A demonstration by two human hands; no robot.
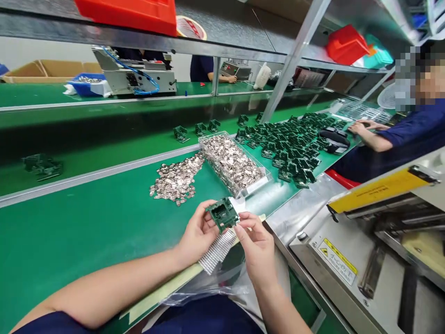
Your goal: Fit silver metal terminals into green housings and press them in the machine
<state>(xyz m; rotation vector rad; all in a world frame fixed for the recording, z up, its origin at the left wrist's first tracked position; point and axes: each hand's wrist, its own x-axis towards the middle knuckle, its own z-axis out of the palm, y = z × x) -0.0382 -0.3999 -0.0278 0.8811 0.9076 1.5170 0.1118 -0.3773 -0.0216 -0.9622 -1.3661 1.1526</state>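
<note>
Between both hands, above the bench's front edge, is a dark green plastic part (pixel 223 213) with a square opening, perhaps a housing or a circuit-board frame. My left hand (pixel 199 234) grips its left side. The fingers of my right hand (pixel 255 236) pinch its right edge; whether they also hold a small piece I cannot make out. Below the part lies a ribbed silvery strip (pixel 218 250). Beyond my hands, a clear tray (pixel 255 185) is filled with small silvery metal pieces, and a loose pile of metal pieces (pixel 177 178) lies to its left.
Many similar green parts (pixel 288 144) are heaped at the right; several stand on the conveyor belt (pixel 139 139) behind. A metal machine (pixel 333 260) with a yellow label borders my right side. A co-worker's hand (pixel 361 127) is at the far right. A shelf (pixel 236 28) hangs overhead.
</note>
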